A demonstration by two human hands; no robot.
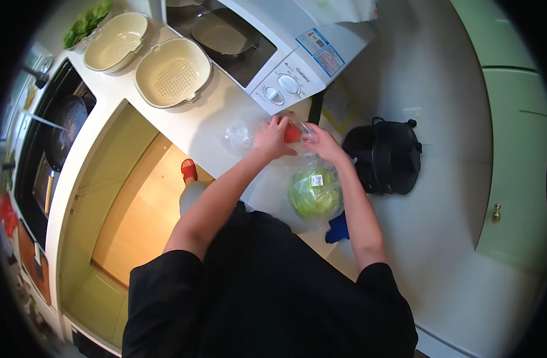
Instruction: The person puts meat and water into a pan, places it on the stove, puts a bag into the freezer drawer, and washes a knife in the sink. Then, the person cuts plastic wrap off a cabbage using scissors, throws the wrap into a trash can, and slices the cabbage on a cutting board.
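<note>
In the head view, a smooth red item (292, 133), perhaps a tomato, shows inside a clear plastic bag (298, 121) on the counter in front of the microwave. My left hand (274, 138) is on the near left side of this bag, its fingers curled over the plastic against the red item. On the right, my right hand (324, 145) pinches the film of the same bag; some fingertips are hidden. Just below my hands lies a round green head of lettuce or cabbage (312, 194) in clear wrap with a white label. More crumpled clear plastic (240, 136) sits left of my left hand.
A white microwave (291, 80) stands directly beyond my hands. Two cream colander basins (172, 73) are at the back left. To the right is a black cooker-like pot (388, 156). A dark blue item (338, 229) lies near my right forearm. A wok (67, 125) sits on the stove.
</note>
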